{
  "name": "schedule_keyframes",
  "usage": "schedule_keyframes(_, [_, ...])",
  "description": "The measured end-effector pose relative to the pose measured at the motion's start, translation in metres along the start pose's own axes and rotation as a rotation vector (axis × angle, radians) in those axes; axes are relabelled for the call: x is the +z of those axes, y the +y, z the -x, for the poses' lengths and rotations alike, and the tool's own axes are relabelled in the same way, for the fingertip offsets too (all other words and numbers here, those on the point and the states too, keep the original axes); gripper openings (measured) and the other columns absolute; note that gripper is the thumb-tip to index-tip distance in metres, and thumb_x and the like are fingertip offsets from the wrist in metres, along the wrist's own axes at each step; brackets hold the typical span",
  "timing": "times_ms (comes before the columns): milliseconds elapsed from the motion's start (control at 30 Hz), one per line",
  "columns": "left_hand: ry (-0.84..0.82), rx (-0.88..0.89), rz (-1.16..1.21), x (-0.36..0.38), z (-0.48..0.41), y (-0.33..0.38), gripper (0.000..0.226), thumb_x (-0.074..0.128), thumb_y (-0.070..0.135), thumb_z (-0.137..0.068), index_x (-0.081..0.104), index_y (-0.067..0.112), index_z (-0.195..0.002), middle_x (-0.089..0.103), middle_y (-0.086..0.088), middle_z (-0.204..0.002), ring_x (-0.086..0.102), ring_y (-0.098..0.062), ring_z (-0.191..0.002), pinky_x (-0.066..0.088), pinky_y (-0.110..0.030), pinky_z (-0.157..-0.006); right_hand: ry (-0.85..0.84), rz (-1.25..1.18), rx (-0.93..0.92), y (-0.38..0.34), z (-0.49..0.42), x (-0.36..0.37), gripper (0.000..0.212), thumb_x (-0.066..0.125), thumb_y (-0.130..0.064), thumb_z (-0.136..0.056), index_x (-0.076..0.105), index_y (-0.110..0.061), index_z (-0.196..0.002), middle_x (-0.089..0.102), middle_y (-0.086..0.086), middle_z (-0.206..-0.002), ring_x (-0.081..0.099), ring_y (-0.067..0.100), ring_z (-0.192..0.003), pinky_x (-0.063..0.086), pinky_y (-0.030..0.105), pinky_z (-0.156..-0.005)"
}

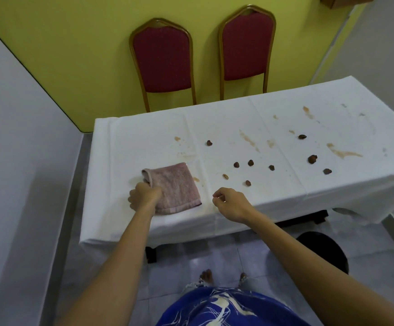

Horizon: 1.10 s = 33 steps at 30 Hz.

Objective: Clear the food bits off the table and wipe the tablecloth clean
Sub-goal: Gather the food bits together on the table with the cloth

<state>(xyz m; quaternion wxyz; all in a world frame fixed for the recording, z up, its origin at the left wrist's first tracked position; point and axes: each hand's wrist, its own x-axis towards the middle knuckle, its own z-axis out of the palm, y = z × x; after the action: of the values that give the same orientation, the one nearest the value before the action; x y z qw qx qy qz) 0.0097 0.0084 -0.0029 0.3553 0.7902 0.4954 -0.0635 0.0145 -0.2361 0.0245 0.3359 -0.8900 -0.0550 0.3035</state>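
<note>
A white tablecloth (273, 196) covers the table, marked with brown smears (343, 152) and several dark brown food bits (312, 159). A folded pink towel (176, 184) lies flat near the front left of the table. My left hand (144, 196) grips the towel's near left corner, fingers curled on the cloth. My right hand (229, 202) hovers over the front edge just right of the towel, fingers loosely curled; nothing shows in it. The nearest food bit (248, 183) lies a little beyond my right hand.
Two red padded chairs (165, 60) with gold frames stand behind the table against a yellow wall. A dark round bin (325, 252) sits on the tiled floor at the right, below the table's front edge. A grey wall runs along the left.
</note>
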Motion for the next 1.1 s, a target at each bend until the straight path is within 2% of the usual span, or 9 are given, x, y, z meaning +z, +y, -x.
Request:
schedule_keyframes(133, [-0.071,-0.056,0.176,0.003,0.006,0.000,0.061,0.074,0.019,-0.078,0.043,0.007,-0.129,0.057,-0.014,-0.121,0.061,-0.034,-0.103,0.056,-0.046,-0.086,-0.011,-0.004,0.003,-0.004,-0.001,0.001,0.036,0.050,-0.029,-0.102,0.058,-0.011,-0.133,0.065,0.007,-0.131,0.061,0.022,-0.116,0.043,0.026,-0.089])
schedule_keyframes(200, [-0.127,-0.087,0.278,0.001,0.007,-0.001,0.069,0.079,0.018,-0.078,0.042,0.002,-0.134,0.059,-0.014,-0.122,0.061,-0.030,-0.098,0.055,-0.036,-0.070,-0.017,-0.020,0.004,-0.005,-0.001,0.001,0.035,0.051,-0.029,-0.102,0.060,-0.011,-0.131,0.066,0.006,-0.127,0.061,0.021,-0.113,0.042,0.026,-0.088])
schedule_keyframes(267, [-0.153,-0.077,0.272,0.001,0.001,-0.004,0.061,0.080,0.017,-0.078,0.050,0.000,-0.128,0.063,-0.014,-0.116,0.059,-0.025,-0.086,0.051,-0.032,-0.060,-0.018,-0.042,0.004,-0.006,-0.002,-0.001,0.035,0.052,-0.028,-0.101,0.062,-0.011,-0.129,0.068,0.006,-0.124,0.062,0.020,-0.109,0.043,0.026,-0.087])
schedule_keyframes(367, [-0.106,0.028,0.156,0.002,0.005,0.001,0.036,0.074,0.017,-0.080,0.057,0.006,-0.110,0.063,-0.008,-0.097,0.060,-0.022,-0.076,0.058,-0.039,-0.075,-0.003,-0.068,0.011,-0.008,-0.003,-0.003,0.033,0.053,-0.028,-0.100,0.063,-0.011,-0.127,0.069,0.005,-0.120,0.065,0.021,-0.107,0.045,0.027,-0.085])
schedule_keyframes(467, [0.061,0.232,0.010,0.012,0.016,0.013,0.032,0.069,0.019,-0.082,0.056,0.008,-0.109,0.062,-0.011,-0.104,0.063,-0.032,-0.093,0.056,-0.046,-0.083,-0.004,-0.083,0.015,-0.010,-0.004,-0.003,0.032,0.053,-0.028,-0.101,0.063,-0.011,-0.126,0.068,0.005,-0.120,0.066,0.022,-0.107,0.046,0.028,-0.085])
schedule_keyframes(533, [0.149,0.335,-0.067,0.023,0.027,0.021,0.036,0.069,0.023,-0.083,0.056,0.008,-0.113,0.056,-0.015,-0.116,0.055,-0.035,-0.108,0.049,-0.046,-0.092,-0.005,-0.088,0.018,-0.010,-0.005,-0.003,0.032,0.052,-0.027,-0.101,0.063,-0.011,-0.126,0.068,0.004,-0.119,0.066,0.022,-0.107,0.047,0.028,-0.086])
schedule_keyframes(633, [0.147,0.434,-0.221,0.043,0.048,0.030,0.048,0.066,0.033,-0.087,0.050,0.011,-0.126,0.045,-0.014,-0.130,0.044,-0.033,-0.120,0.039,-0.044,-0.101,0.009,-0.086,0.025,-0.007,-0.005,-0.004,0.029,0.052,-0.027,-0.101,0.064,-0.011,-0.123,0.069,0.003,-0.117,0.067,0.022,-0.106,0.049,0.029,-0.088])
schedule_keyframes(867, [0.131,0.567,-0.407,0.082,0.052,0.023,0.073,0.073,0.057,-0.079,0.045,0.013,-0.130,0.044,-0.013,-0.135,0.044,-0.030,-0.122,0.041,-0.040,-0.099,0.011,-0.077,0.054,0.003,-0.008,-0.006,0.028,0.051,-0.024,-0.102,0.064,-0.011,-0.123,0.069,0.002,-0.114,0.067,0.021,-0.101,0.053,0.034,-0.094])
schedule_keyframes(1100, [0.164,0.564,-0.362,0.075,0.049,0.019,0.039,0.071,0.021,-0.084,0.054,0.020,-0.119,0.043,-0.012,-0.135,0.041,-0.032,-0.123,0.035,-0.046,-0.101,-0.004,-0.143,0.053,0.016,-0.013,-0.018,0.026,0.051,-0.026,-0.102,0.064,-0.014,-0.121,0.072,0.001,-0.106,0.071,0.017,-0.093,0.052,0.027,-0.083])
